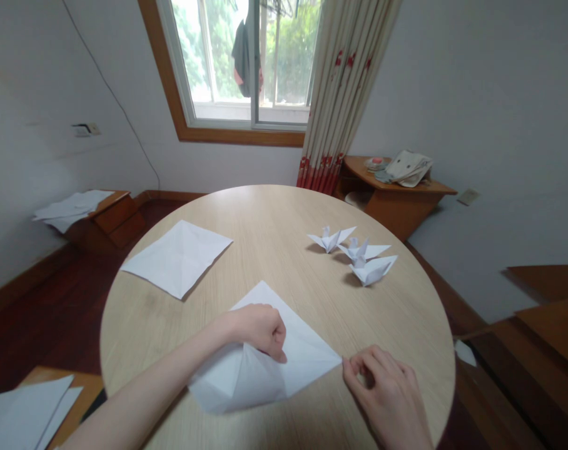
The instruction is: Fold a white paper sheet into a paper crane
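Observation:
A white square sheet of paper (307,344) lies cornerwise on the round table, and its near part is lifted and bent over in a loose flap. My left hand (260,328) rests on the middle of the sheet with its fingers curled into a fist and the thumb side down against the paper. Nothing shows inside that fist. At the sheet's right corner, my right hand (382,381) is closed, with thumb and forefinger pinching the tip. The left forearm covers part of the sheet's left side.
Three folded paper cranes (373,272) stand at the right of the wooden table (265,212). Another creased white sheet (181,259) lies at the left. More paper (25,412) sits on a stool at lower left. A corner shelf (396,200) holds a cloth bag (408,169).

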The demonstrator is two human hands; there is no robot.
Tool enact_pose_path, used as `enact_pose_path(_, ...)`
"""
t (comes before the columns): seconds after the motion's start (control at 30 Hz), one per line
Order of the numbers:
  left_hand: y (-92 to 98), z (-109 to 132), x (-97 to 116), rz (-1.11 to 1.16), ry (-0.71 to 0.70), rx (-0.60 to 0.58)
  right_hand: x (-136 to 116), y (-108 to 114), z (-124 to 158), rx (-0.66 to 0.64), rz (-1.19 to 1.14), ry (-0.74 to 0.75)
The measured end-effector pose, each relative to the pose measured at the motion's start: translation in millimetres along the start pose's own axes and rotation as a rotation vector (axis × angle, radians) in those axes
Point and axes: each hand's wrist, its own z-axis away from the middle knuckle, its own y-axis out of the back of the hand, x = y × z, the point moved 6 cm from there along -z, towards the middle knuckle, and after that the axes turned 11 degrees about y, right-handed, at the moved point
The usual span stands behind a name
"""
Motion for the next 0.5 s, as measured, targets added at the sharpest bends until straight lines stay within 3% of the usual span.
enact_pose_path(0.5, 0.9, 1.5, 0.7, 0.056, -0.006, -0.012, -16.2, 6.6, -9.3, 0.050, -0.087, 0.001)
